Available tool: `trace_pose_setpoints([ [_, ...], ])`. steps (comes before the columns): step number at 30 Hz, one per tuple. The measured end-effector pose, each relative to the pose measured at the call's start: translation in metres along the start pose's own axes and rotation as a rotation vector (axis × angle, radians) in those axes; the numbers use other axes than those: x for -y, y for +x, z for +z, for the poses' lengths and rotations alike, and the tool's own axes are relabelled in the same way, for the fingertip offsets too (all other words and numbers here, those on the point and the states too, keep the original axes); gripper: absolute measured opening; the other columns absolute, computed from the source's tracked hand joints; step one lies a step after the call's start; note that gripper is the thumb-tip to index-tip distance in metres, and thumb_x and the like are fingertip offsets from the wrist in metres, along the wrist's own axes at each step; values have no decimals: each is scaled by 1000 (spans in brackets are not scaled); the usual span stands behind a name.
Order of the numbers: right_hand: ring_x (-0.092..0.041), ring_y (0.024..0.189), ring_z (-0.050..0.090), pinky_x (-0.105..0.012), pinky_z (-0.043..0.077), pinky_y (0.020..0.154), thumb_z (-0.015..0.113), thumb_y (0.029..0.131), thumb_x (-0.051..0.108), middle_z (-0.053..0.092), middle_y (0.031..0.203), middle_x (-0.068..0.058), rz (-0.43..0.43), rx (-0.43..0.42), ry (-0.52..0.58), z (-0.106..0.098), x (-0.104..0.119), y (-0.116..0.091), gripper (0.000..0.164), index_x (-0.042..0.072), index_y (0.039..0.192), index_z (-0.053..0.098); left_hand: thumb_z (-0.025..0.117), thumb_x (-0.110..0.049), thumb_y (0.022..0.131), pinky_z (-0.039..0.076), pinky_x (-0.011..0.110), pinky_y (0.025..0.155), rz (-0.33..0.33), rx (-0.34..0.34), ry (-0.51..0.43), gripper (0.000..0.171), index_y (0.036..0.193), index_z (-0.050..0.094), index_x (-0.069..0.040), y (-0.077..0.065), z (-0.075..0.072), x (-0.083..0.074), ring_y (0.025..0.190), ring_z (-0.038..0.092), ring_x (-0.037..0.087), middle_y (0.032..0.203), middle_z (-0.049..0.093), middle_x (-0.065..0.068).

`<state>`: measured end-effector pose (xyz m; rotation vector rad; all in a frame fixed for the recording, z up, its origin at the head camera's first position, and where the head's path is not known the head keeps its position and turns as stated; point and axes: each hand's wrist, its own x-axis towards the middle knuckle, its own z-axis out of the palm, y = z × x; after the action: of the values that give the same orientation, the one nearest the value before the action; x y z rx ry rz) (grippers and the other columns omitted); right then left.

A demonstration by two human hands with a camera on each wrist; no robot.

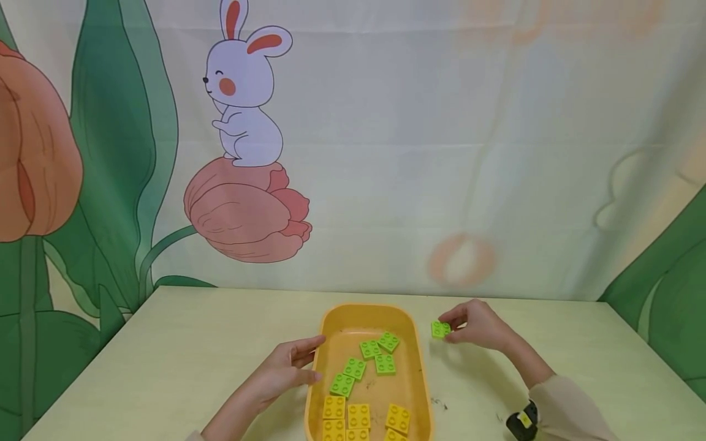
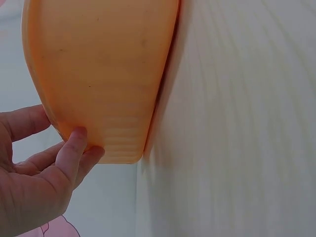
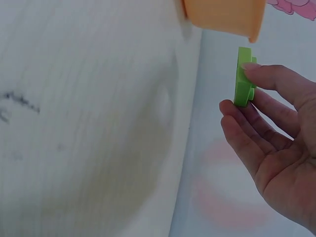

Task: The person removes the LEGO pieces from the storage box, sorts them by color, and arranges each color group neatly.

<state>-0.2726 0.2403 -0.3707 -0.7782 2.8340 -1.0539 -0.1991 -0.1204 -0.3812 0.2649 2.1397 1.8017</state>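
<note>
My right hand pinches a light green toy building brick between thumb and fingers, just right of the yellow-orange tray. In the right wrist view the green brick is held on edge, its studs facing the palm, above the table. My left hand grips the tray's left rim, and the left wrist view shows its fingertips against the tray's outer wall. Inside the tray lie several green bricks in the middle and several yellow bricks at the near end.
The pale tabletop carries small dark marks right of the tray. Behind its far edge hangs a printed cloth with a rabbit and tulips. A black device is worn at the right wrist. The tray's near end is cut off by the frame.
</note>
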Motion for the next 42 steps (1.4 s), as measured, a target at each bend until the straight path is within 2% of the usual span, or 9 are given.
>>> trace_pose_setpoints([
  [7, -19, 76, 63, -23, 52, 64, 74, 70, 6, 68, 90, -12, 8, 48, -21, 8, -4, 4, 33, -8, 99, 66, 63, 7, 79, 44, 39, 92, 6, 1, -3, 64, 136, 34, 7, -1, 0, -1, 127, 33, 41, 142, 30, 26],
  [16, -12, 69, 59, -21, 51, 60, 75, 67, 2, 69, 83, -10, 23, 92, -37, 20, -8, 11, 29, -8, 94, 68, 63, 7, 79, 44, 39, 92, 10, 4, -2, 64, 136, 34, 8, -3, -1, -1, 127, 33, 42, 142, 30, 26],
  [34, -8, 66, 54, -20, 47, 57, 77, 64, 2, 69, 80, -6, 57, 94, -91, 28, -9, 5, 30, -6, 92, 70, 64, 6, 79, 43, 42, 93, 16, 17, 1, 64, 136, 34, 7, -7, -3, 4, 127, 32, 42, 141, 32, 26],
  [38, -12, 70, 57, -23, 50, 61, 77, 65, 4, 69, 85, -10, 50, 92, -69, 25, -9, 3, 35, -8, 97, 68, 63, 6, 79, 43, 43, 93, 20, 21, 2, 64, 136, 34, 7, -7, -4, 4, 127, 32, 42, 141, 31, 26],
  [42, -24, 82, 61, -30, 53, 70, 76, 69, 5, 67, 95, -17, 41, 54, -18, 18, -6, -2, 37, -9, 102, 65, 63, 7, 79, 44, 41, 93, 27, 28, -12, 64, 136, 33, 8, -8, -4, 4, 127, 33, 42, 141, 31, 26],
])
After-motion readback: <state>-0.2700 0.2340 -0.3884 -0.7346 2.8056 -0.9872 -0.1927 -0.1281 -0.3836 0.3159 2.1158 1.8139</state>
